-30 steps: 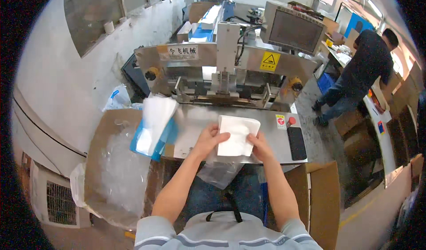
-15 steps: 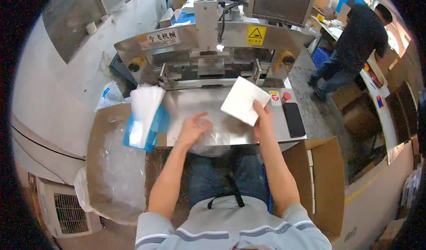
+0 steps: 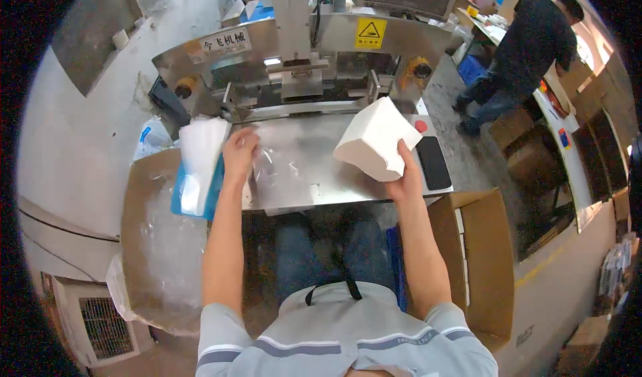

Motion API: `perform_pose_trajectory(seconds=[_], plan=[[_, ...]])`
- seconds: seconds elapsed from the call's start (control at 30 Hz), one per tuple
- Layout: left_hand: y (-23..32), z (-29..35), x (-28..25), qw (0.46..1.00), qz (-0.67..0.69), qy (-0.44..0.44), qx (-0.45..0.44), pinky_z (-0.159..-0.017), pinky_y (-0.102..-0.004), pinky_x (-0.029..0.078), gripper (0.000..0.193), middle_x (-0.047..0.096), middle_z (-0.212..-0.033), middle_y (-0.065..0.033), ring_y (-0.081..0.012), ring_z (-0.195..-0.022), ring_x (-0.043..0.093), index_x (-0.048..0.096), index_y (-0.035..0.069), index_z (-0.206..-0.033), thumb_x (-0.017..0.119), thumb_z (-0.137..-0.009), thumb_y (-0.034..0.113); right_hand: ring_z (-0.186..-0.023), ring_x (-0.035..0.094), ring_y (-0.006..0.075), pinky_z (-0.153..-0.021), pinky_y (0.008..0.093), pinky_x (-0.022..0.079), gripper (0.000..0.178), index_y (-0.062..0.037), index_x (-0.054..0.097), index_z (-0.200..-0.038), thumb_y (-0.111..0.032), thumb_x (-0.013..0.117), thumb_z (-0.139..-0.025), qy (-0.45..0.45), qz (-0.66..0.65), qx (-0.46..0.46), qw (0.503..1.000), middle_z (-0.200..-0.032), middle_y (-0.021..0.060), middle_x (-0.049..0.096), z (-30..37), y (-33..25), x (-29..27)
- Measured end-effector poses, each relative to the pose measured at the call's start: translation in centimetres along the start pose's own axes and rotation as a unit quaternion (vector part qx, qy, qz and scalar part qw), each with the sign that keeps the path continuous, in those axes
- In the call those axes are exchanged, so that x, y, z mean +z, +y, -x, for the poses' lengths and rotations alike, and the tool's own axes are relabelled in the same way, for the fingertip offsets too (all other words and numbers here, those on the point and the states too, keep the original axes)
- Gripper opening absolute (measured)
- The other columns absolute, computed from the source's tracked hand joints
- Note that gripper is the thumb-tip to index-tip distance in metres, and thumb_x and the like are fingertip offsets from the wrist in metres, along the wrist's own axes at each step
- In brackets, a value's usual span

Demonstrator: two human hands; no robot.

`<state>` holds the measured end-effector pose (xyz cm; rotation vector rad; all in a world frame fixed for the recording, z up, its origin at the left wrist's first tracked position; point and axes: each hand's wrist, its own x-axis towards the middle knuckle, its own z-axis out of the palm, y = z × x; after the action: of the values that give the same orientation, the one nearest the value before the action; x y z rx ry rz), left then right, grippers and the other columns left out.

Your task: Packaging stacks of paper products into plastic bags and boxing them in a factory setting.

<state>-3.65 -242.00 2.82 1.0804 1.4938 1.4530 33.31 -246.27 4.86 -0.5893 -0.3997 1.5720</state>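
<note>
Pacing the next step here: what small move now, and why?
Probably steady the clear, crinkled plastic film with the left hand: it lies beside that hand, while the right hand is occupied holding the white, papery block.

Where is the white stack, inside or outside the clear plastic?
Outside: the right hand holds the white stack apart from the clear plastic.

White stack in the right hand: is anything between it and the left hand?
Yes, a clear plastic bag, just beside the left hand; past that, only metal tabletop shows before the white stack.
</note>
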Motion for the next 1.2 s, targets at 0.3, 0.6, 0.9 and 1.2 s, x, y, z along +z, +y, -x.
perform_pose_trajectory(seconds=[0.3,0.6,0.9,1.2], plan=[[6.6,6.4,3.9,0.853,-0.319,0.197,0.363,-0.1,-0.0412,0.045,0.053,0.064,-0.12,-0.0216,-0.0315,-0.112,0.062,0.051,-0.007,-0.13,0.065,-0.092,0.029,-0.121,0.056,0.0287,-0.099,0.0448,0.048,0.053,-0.0095,0.041,-0.144,-0.03,0.057,-0.097,0.006,-0.01,0.036,0.999,-0.135,0.0102,0.055,2.1,-0.4,0.4],[4.7,11.0,10.7,0.838,0.356,-0.376,-0.171,-0.104,-0.0367,0.041,0.075,0.056,-0.135,-0.0114,-0.0231,-0.125,0.051,0.047,0.001,-0.138,0.039,-0.097,0.063,-0.108,0.063,0.0213,-0.093,0.0358,0.051,0.058,0.0036,0.047,-0.135,-0.029,0.067,-0.091,-0.068,0.272,0.027,0.959,-0.121,0.0124,0.062,3.0,-0.5,2.3],[6.3,12.7,13.8,0.93,0.181,-0.307,-0.088,-0.093,-0.0326,0.048,0.052,0.061,-0.123,-0.0111,-0.0166,-0.109,0.06,0.051,0.0,-0.13,0.064,-0.093,0.035,-0.098,0.064,0.0247,-0.085,0.0351,0.052,0.058,0.0041,0.05,-0.127,-0.026,0.074,-0.084,0.061,0.47,-0.159,0.866,-0.111,0.0139,0.064,1.7,-0.2,-1.1],[7.3,13.4,20.0,0.951,-0.005,-0.309,0.02,-0.096,-0.036,0.046,0.064,0.061,-0.121,-0.0194,-0.0278,-0.111,0.061,0.046,-0.003,-0.134,0.067,-0.089,0.037,-0.099,0.065,0.0198,-0.085,0.0316,0.052,0.037,0.0024,0.059,-0.117,-0.017,0.069,-0.087,0.108,0.536,-0.263,0.795,-0.108,0.0119,0.066,0.9,-2.0,-5.5]])
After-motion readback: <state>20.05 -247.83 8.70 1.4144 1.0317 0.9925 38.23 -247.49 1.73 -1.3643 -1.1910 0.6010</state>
